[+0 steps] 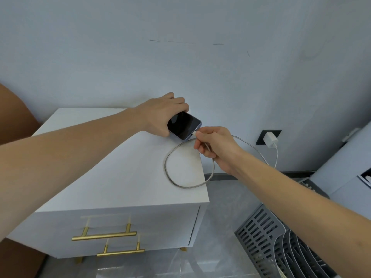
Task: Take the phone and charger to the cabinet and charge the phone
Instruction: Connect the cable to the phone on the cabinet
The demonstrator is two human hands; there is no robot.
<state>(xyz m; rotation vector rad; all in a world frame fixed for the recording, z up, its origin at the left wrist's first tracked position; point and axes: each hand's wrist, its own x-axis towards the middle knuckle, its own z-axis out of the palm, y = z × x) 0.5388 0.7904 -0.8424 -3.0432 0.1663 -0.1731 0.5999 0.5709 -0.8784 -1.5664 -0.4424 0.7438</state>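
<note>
Phone (183, 126), dark screen facing up, sits at the far right corner of the white cabinet (112, 167) top, close to the wall, with its near end tilted toward the cabinet's right edge. The left hand (163, 115) reaches across the cabinet top and clasps the phone's far end, its fingers (178, 102) wrapped over the top edge and the thumb pressed along the near side. The right hand (213, 146) comes in from the right and pinches the plug end of the charging cable (170, 173) between thumb and forefinger, the plug tip touching the phone's lower edge at the port; whether it is fully seated cannot be told. The cable forms a loose loop lying on the cabinet top, spilling over the right edge, then runs behind the right wrist up to the white charger (270, 139), which is plugged into a dark wall socket (262, 135) low on the wall to the right of the cabinet. Two gold drawer handles (104, 235) show on the cabinet front, and a grey slotted rack (261, 237) stands on the floor at lower right.
</note>
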